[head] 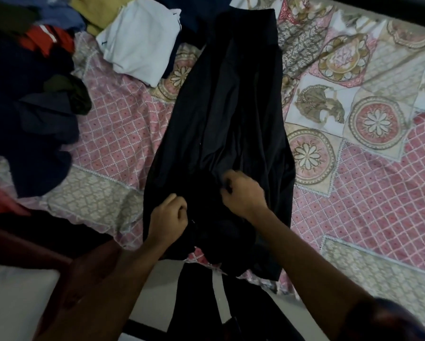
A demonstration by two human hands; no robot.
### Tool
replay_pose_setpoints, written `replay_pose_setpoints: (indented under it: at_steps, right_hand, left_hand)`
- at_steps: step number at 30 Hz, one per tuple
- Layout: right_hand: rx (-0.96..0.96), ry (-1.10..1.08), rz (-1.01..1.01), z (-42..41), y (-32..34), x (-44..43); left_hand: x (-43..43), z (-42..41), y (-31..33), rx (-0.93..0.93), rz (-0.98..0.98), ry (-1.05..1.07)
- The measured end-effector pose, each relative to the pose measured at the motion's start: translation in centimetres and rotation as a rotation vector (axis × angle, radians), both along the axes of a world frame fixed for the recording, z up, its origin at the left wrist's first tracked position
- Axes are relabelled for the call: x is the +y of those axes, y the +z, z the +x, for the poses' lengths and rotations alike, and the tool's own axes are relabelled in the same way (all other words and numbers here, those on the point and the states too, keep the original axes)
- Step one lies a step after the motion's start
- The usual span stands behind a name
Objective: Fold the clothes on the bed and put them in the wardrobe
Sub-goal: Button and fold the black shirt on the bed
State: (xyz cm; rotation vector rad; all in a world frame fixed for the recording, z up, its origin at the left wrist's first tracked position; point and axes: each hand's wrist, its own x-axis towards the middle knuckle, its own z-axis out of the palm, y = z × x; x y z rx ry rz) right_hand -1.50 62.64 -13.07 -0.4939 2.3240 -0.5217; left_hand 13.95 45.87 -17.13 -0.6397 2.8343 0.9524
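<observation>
Head cam: long black garment (227, 107) laid lengthwise on the patterned bedsheet (368, 183). Left hand (168, 219) and right hand (243, 193) both bunch its near end in curled fingers. Unfolded clothes pile (31, 94) sits far left.

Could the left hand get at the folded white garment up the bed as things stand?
Probably, but not yet: the left hand grips the black garment. Only bare bedspread lies between it and the white garment, though it may be a stretch.
</observation>
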Motion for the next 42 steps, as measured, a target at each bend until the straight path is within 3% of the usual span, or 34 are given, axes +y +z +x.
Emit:
replay_pose_setpoints:
  at_steps: [2, 6, 10, 13, 16, 20, 24, 26, 29, 34, 38, 42]
  right_hand:
    - [-0.095, -0.091, -0.264, -1.8, -1.1, -3.5]
    - [-0.554, -0.645, -0.514, -6.0, -3.1, -11.1]
    - [-0.599, -0.912, -0.616, -10.9, -5.6, -14.4]
    - [-0.535, -0.946, -0.698, -14.6, -5.4, -15.3]
    - [-0.325, -0.964, -0.771, -19.0, -3.9, -17.4]
    - [-0.032, -0.813, -0.776, -22.2, -2.2, -17.7]
    - [0.037, -0.756, -0.546, -22.6, -4.6, -14.8]
    - [-0.004, -0.783, -0.464, -21.7, -6.3, -13.2]
    - [0.123, -0.766, -0.452, -18.9, -7.4, -11.0]
    - [0.279, -0.535, -0.331, -7.9, -7.6, -4.0]
    - [0.134, -0.207, 0.047, 2.5, -6.3, 1.2]
    - [0.031, -0.153, 0.299, 8.9, -4.8, 4.2]
  left_hand:
    - [-0.2, 0.0, 1.3, 0.108, 0.043, 0.025]
    - [0.9, 0.3, 3.1, 0.260, 0.086, -0.049]
    - [1.8, 0.6, 2.1, 0.206, 0.130, -0.148]
    - [1.9, 0.0, 1.3, 0.093, 0.164, -0.221]
    - [1.0, -1.3, -0.1, -0.034, 0.173, -0.255]
    - [0.8, -2.6, -0.8, -0.129, 0.203, -0.391]
    - [2.1, -3.2, -1.9, -0.215, 0.189, -0.529]
    - [2.4, -3.1, -2.9, -0.219, 0.200, -0.488]
    - [2.6, -3.1, -3.9, -0.209, 0.203, -0.374]
    - [3.3, -2.4, -4.2, -0.215, 0.273, -0.245]
    - [4.2, -0.9, -3.8, -0.207, 0.262, -0.200]
    - [4.7, -0.7, -3.0, -0.216, 0.224, -0.071]
